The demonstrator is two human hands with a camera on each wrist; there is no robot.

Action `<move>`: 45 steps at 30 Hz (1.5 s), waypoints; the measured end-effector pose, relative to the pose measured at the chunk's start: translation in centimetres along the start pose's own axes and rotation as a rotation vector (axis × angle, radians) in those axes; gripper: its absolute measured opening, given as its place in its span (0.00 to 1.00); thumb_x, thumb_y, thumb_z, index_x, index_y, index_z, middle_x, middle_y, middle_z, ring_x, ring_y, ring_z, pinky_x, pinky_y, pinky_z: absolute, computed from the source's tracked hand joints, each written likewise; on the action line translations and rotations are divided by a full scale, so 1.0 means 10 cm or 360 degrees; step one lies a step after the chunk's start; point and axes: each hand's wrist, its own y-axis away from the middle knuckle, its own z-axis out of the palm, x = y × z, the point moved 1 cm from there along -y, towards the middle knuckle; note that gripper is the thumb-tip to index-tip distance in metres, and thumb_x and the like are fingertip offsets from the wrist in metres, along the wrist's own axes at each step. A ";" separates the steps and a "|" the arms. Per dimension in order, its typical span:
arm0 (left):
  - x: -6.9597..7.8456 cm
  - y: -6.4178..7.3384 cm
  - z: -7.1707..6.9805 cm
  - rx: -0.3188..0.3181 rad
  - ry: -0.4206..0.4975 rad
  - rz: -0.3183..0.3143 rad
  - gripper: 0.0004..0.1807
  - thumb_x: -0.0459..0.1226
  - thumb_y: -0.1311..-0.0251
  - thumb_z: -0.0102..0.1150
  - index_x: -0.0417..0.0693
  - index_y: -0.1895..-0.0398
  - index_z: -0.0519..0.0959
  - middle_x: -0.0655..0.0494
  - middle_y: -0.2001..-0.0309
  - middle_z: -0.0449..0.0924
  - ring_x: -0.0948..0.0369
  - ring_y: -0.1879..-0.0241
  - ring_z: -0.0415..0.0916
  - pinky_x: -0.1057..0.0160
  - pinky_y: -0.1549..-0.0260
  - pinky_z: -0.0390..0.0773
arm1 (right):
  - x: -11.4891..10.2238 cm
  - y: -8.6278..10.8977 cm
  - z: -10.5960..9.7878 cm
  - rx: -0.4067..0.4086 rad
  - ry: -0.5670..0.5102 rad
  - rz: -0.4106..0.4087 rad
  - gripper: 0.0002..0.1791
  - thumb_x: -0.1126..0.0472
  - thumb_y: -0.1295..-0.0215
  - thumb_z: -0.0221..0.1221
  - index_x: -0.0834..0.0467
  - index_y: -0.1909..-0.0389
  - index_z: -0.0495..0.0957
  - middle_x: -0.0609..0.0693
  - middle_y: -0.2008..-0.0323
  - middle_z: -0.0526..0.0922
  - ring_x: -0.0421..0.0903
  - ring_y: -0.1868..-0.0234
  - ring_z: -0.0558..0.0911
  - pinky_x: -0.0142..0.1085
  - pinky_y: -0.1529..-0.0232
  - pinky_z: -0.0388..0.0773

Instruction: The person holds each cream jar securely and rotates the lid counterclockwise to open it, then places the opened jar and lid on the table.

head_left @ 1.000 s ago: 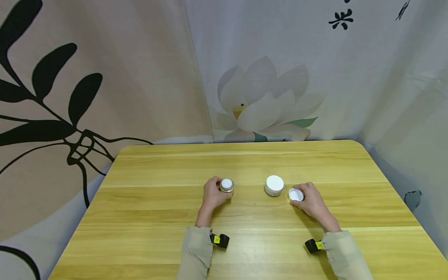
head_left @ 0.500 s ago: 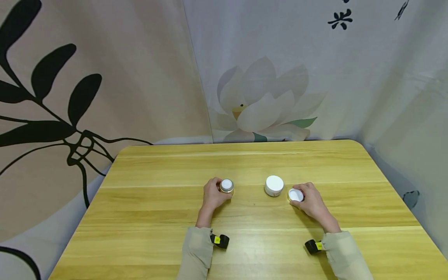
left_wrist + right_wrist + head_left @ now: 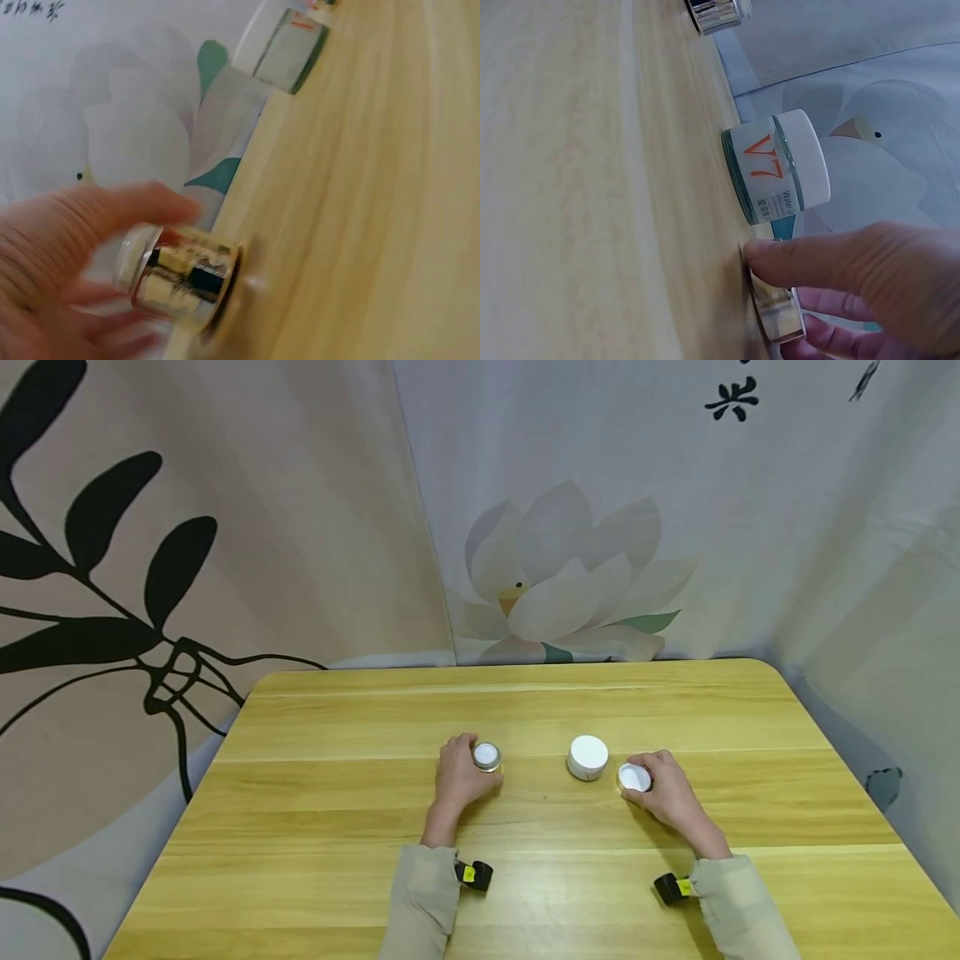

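My left grip [image 3: 457,778] has spread wider than half a second ago; thumb and fingers [image 3: 112,326] now lie loosely on either side of a small gold jar [image 3: 180,281], which stands upright in the same spot on the table [image 3: 555,885]. My right grip [image 3: 671,789] has not moved: it pinches a shallow gold lid [image 3: 781,313], white face up, at the tabletop. A larger jar [image 3: 757,172] with a white cap [image 3: 808,159] stands between, nearer my right grip, as before.

The table is pale yellow wood with long grain. Behind hangs light fabric [image 3: 300,493] printed with a white lotus [image 3: 570,568] and black leaves [image 3: 116,510].

The left wrist view is blurred, so I cannot tell whether a fingertip touches the small gold jar. The right wrist view's top edge cuts that jar off, and the larger jar's small print is hard to read.
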 end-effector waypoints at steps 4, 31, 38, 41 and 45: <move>0.11 -0.01 0.06 0.0189 0.0040 0.0242 0.36 0.41 0.62 0.73 0.38 0.46 0.71 0.44 0.48 0.71 0.48 0.48 0.65 0.48 0.50 0.67 | 0.01 0.01 -0.01 0.0005 0.0000 0.0010 0.24 0.68 0.53 0.70 0.72 0.54 0.75 0.66 0.59 0.71 0.59 0.60 0.73 0.54 0.57 0.71; 0.72 -0.12 0.87 -0.0400 0.0390 0.0330 0.40 0.32 0.61 0.73 0.31 0.42 0.66 0.42 0.50 0.70 0.50 0.51 0.70 0.59 0.51 0.73 | 0.05 0.00 0.02 0.0079 -0.0010 -0.0059 0.24 0.67 0.56 0.71 0.71 0.57 0.77 0.64 0.61 0.73 0.57 0.62 0.74 0.52 0.60 0.73; 0.72 -0.13 0.93 -0.0438 0.0369 0.0287 0.38 0.31 0.61 0.72 0.33 0.43 0.67 0.46 0.52 0.71 0.52 0.50 0.70 0.60 0.50 0.72 | 0.04 -0.01 0.01 0.0077 -0.0025 -0.0054 0.24 0.67 0.56 0.71 0.71 0.56 0.77 0.64 0.61 0.74 0.57 0.62 0.74 0.52 0.60 0.73; 0.71 -0.13 0.96 -0.0446 0.0363 0.0287 0.37 0.31 0.61 0.71 0.33 0.43 0.67 0.47 0.52 0.71 0.53 0.50 0.70 0.60 0.50 0.72 | 0.04 -0.01 0.01 0.0086 -0.0024 -0.0064 0.24 0.67 0.56 0.71 0.71 0.57 0.77 0.64 0.61 0.74 0.57 0.62 0.74 0.52 0.60 0.73; 0.71 -0.13 0.98 -0.0438 0.0328 0.0307 0.37 0.32 0.62 0.72 0.34 0.44 0.68 0.47 0.52 0.71 0.53 0.51 0.70 0.60 0.49 0.71 | 0.04 0.00 0.01 0.0084 -0.0026 -0.0065 0.24 0.67 0.56 0.72 0.71 0.57 0.77 0.63 0.62 0.73 0.57 0.62 0.74 0.51 0.60 0.73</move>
